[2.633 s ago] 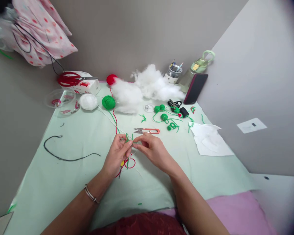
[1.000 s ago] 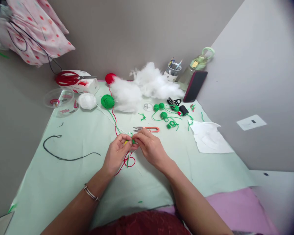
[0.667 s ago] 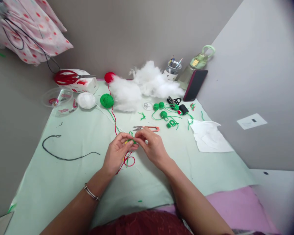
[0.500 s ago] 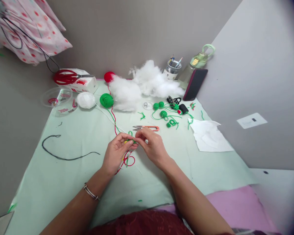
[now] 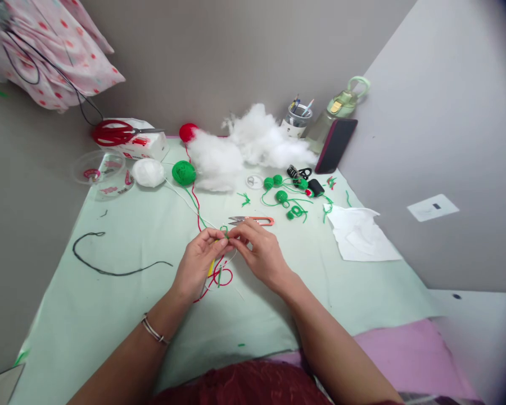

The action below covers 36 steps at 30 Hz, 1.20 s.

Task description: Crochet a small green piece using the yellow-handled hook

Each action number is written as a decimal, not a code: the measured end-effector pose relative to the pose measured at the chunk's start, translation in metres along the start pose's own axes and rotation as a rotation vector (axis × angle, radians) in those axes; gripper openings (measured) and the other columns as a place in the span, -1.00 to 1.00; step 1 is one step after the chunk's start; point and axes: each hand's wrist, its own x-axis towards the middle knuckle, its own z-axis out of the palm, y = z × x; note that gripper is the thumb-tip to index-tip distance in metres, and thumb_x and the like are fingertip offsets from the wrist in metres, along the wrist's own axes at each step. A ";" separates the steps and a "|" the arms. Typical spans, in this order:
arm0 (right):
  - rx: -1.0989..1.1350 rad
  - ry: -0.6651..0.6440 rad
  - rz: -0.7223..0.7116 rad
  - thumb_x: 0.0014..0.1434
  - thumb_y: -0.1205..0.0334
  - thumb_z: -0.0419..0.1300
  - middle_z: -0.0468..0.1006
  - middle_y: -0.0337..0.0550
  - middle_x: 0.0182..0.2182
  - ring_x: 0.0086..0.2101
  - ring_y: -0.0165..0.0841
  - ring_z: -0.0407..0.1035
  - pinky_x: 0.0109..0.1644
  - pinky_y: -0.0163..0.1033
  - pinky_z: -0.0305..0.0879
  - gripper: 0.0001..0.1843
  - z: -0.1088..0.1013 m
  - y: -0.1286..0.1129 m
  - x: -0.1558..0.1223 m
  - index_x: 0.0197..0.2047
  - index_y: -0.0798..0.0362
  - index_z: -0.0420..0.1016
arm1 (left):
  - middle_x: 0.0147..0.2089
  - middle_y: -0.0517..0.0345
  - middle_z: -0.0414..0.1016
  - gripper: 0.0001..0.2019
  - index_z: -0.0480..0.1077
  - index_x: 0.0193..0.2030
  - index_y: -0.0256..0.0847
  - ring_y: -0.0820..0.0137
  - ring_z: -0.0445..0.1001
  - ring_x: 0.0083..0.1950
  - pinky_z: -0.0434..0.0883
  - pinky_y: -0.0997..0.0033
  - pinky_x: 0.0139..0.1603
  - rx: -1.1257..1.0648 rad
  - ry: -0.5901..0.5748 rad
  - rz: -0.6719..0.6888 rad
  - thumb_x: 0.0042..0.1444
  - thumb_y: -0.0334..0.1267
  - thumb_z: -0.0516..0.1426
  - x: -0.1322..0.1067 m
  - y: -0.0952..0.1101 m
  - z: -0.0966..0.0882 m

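My left hand point(image 5: 198, 261) and my right hand point(image 5: 259, 253) meet over the pale green cloth point(image 5: 109, 304), both pinched on a small green yarn piece point(image 5: 225, 232). A yellow-handled tool point(image 5: 211, 269) slants down under my left palm. Red and green yarn strands point(image 5: 221, 277) trail from the piece to the cloth. Orange thread snips point(image 5: 253, 221) lie just beyond my fingertips. Yarn runs back to the green yarn ball point(image 5: 184, 172) and the red yarn ball point(image 5: 189, 132).
White stuffing point(image 5: 244, 149), a white yarn ball point(image 5: 148, 172), small green crocheted balls point(image 5: 280, 191), red scissors point(image 5: 112, 133) on a tissue pack, a pen cup point(image 5: 297, 121), a bottle point(image 5: 341, 109), a phone point(image 5: 335, 145), white paper point(image 5: 360, 236), a black cord point(image 5: 109, 264).
My hands have drawn closer together and shifted slightly up the cloth. The pinch on the green piece has tightened, and the yellow tool now shows under my left palm.
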 end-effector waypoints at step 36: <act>-0.029 0.030 -0.009 0.45 0.31 0.18 0.56 -0.18 -0.30 -0.32 -0.33 0.45 -0.22 -0.26 0.37 -0.84 0.004 0.001 0.000 -0.22 0.00 0.52 | -0.19 0.08 0.70 -0.71 0.64 -0.28 -0.25 0.33 0.65 -0.11 0.56 0.33 0.12 -0.030 0.045 -0.030 -0.02 -0.12 0.51 -0.002 -0.001 -0.001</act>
